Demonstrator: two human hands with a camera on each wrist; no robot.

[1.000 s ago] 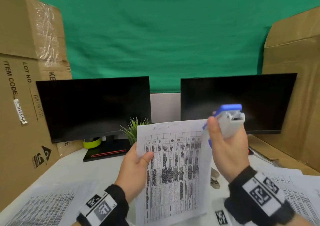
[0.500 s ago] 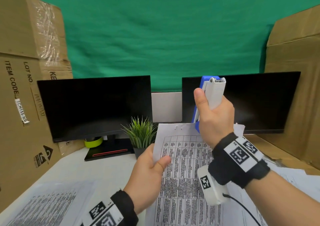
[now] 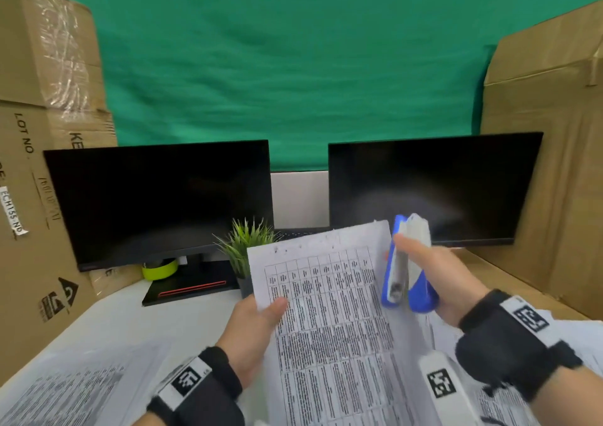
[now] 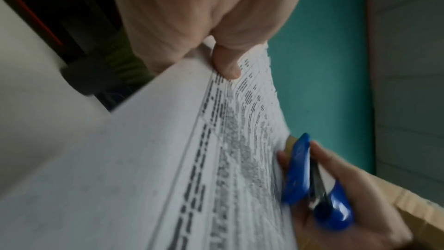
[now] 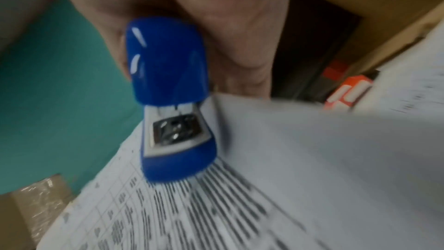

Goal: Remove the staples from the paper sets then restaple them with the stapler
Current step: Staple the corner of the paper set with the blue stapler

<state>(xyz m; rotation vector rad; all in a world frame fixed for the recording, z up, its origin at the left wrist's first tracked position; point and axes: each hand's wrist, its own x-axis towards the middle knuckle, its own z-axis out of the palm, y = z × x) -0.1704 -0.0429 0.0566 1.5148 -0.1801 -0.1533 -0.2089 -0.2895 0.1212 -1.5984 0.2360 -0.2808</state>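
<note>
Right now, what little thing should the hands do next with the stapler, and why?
Probably slide the stapler onto the paper set's top right corner. The right hand holds it just beside that edge, while the left hand holds the sheets up.

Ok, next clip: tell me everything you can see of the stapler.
The stapler is small, glossy blue plastic with a white upper body and a metal anvil plate in its base. The right hand grips it in the air, nose pointing up and away, at the right edge of the printed paper set that the left hand holds up. Whether it touches the paper is blurred.
</note>
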